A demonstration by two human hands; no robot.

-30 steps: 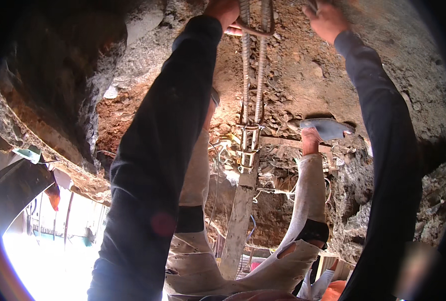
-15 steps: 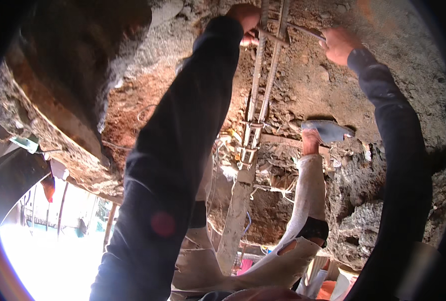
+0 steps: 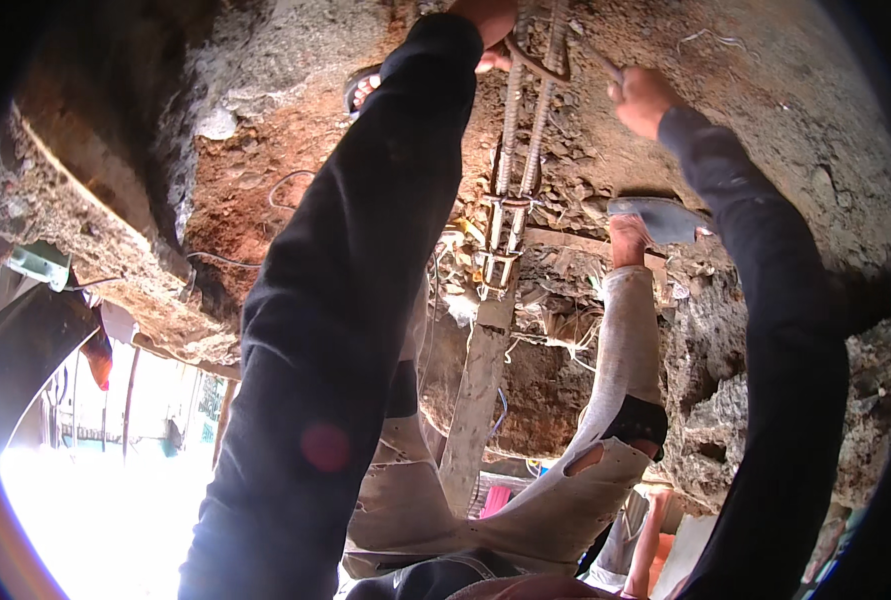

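Two long ribbed rebars point(image 3: 525, 120) run side by side from the top edge down the middle, bound lower down by steel ties point(image 3: 510, 201). A rusty bent steel rod point(image 3: 542, 68) curves across them near the top. At its left end my left hand point(image 3: 487, 22) is closed, its fingers curled by the rod; the upper edge cuts off part of this hand. To the right of the rebars, my right hand point(image 3: 645, 102) is wrapped round a thin metal bar point(image 3: 597, 58) that slants up toward the bent rod. Whether bar and rod join there is hard to see.
My feet rest on rough soil and rubble; one wears a grey sandal point(image 3: 657, 219). A concrete post point(image 3: 473, 410) stands below the rebars. Broken concrete point(image 3: 710, 420) lies at the right, and a rough slab edge point(image 3: 115, 225) at the left. Loose wire point(image 3: 290, 190) sticks out.
My right hand has moved left, closer to the rebars, with the bar in it. The rod across the rebars now looks more curved. The view has shifted slightly.
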